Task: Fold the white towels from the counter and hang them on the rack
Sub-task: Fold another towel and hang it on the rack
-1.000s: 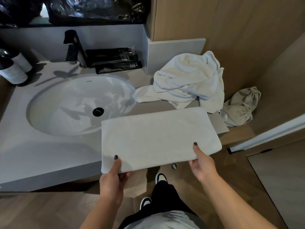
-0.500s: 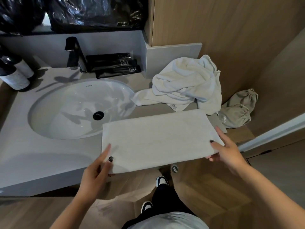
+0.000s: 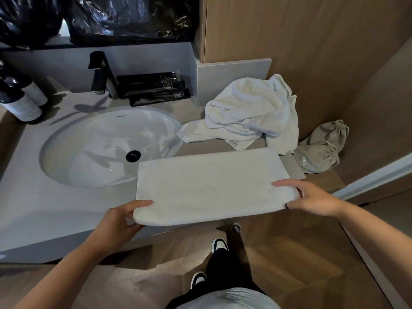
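Note:
A folded white towel (image 3: pixel 211 186) lies as a flat rectangle at the front edge of the grey counter (image 3: pixel 33 208), overhanging it a little. My left hand (image 3: pixel 118 224) pinches its near left corner, thumb on top and fingers underneath. My right hand (image 3: pixel 312 197) grips the right short end the same way. Behind it, a crumpled heap of white towels (image 3: pixel 249 112) sits against the wall at the counter's right. No rack is in view.
A white oval sink (image 3: pixel 107 148) with a black drain and black tap (image 3: pixel 100 72) fills the counter's left. Dark bottles (image 3: pixel 20 101) stand far left, black tubes (image 3: pixel 153 88) behind the sink. Two beige drawstring bags (image 3: pixel 321 150) lie at the right on a wooden ledge. My feet stand on the wooden floor below.
Both hands slid outward from the towel's front edge to its two ends and took hold of the corners. The towel has stayed in place on the counter.

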The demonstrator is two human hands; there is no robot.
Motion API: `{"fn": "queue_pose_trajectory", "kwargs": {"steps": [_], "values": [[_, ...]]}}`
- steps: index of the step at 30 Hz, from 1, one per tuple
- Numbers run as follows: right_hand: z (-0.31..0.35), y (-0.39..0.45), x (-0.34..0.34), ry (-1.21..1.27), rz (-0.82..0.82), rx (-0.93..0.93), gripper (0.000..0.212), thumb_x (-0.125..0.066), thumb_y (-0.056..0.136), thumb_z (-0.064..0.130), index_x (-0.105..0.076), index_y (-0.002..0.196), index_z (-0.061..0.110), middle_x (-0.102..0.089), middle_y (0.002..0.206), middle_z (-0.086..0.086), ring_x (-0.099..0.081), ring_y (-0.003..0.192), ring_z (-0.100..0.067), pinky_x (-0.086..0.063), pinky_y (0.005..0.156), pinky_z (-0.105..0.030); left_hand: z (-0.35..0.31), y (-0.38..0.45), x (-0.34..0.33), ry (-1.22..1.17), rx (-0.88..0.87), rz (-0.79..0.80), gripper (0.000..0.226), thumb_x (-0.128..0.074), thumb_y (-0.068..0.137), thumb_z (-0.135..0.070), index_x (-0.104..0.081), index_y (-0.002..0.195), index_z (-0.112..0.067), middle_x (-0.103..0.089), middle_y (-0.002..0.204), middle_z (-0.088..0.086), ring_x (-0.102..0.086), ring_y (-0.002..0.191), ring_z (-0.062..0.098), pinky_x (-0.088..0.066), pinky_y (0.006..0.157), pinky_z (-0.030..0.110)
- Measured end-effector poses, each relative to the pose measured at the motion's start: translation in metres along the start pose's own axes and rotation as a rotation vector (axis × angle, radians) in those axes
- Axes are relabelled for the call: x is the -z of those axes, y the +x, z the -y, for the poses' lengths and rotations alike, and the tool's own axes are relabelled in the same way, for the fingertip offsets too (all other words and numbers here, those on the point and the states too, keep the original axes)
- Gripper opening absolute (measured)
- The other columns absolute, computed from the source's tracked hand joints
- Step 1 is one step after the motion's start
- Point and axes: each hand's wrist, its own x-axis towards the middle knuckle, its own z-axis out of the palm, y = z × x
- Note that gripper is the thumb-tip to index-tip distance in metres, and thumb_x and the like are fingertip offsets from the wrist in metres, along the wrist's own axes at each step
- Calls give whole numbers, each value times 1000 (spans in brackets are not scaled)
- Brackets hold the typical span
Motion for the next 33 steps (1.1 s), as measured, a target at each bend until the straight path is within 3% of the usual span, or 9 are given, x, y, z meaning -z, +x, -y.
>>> {"fn": "queue_pose_trajectory", "kwargs": {"steps": [4,8,11,13,17,20,24,27,33], "values": [[-3,3,-3,-232,-42,52,69,-83,72,15,-48,125,42,-45,129,11,-43,119,-11,-39,93,-22,2,8,-1,61,-96,-97,47,-82,75,-4,-69,106,-38,-63,93,-8,-57,93,-4,-44,73,5],[-14,18,-1,-228,-360,289,74,-84,70,2,-58,103,64,-61,108,-3,-56,101,-10,-40,86,-14,-10,19,8,88,-136,-213,21,-68,79,-43,-75,95,-31,-64,101,-8,-48,108,1,-34,88,9],[-10,21,1,3,-460,288,64,-84,68,-1,-70,86,59,-56,107,1,-50,102,2,-38,89,-11,-17,26,9,-23,-119,-254,14,-68,86,-30,-71,97,-39,-55,119,-41,-45,120,-14,-33,106,15],[-3,24,4,103,-472,235,48,-83,70,-2,-74,85,43,-60,118,6,-51,109,7,-38,98,-16,-22,27,5,-164,61,-249,41,-68,91,-14,-65,102,-53,-55,109,-50,-52,116,-7,-39,101,22],[6,29,5,250,-475,211,37,-75,79,-3,-72,109,18,-68,115,8,-63,101,0,-48,89,-11,-28,39,-3,-363,221,-308,26,-59,96,-19,-71,88,-41,-71,82,-27,-62,80,-3,-47,72,20],[7,38,5,297,-458,152,22,-68,88,8,-69,110,13,-71,95,9,-66,81,4,-49,70,-8,-39,48,-9,-331,238,-384,15,-53,99,-26,-63,93,-37,-69,85,-16,-61,79,-4,-44,72,25],[-5,57,4,113,-446,150,26,-59,96,32,-64,119,23,-70,108,0,-64,101,-13,-52,86,-33,-35,65,-16,-166,239,-424,16,-49,102,-29,-57,94,-40,-66,83,-10,-59,78,5,-47,71,28],[-12,69,2,-7,-500,126,32,-53,98,38,-62,124,22,-67,108,-4,-61,101,-21,-52,87,-41,-22,77,-16,7,275,-388,16,-50,102,-28,-61,109,-19,-65,83,11,-61,79,32,-51,74,47],[-2,78,10,-174,-534,88,28,-55,97,34,-47,71,32,-50,66,3,-47,64,-14,-33,54,-20,-19,91,-20,238,315,-335,22,-54,99,-21,-52,87,-3,-55,63,17,-56,60,40,-40,57,41]]}}
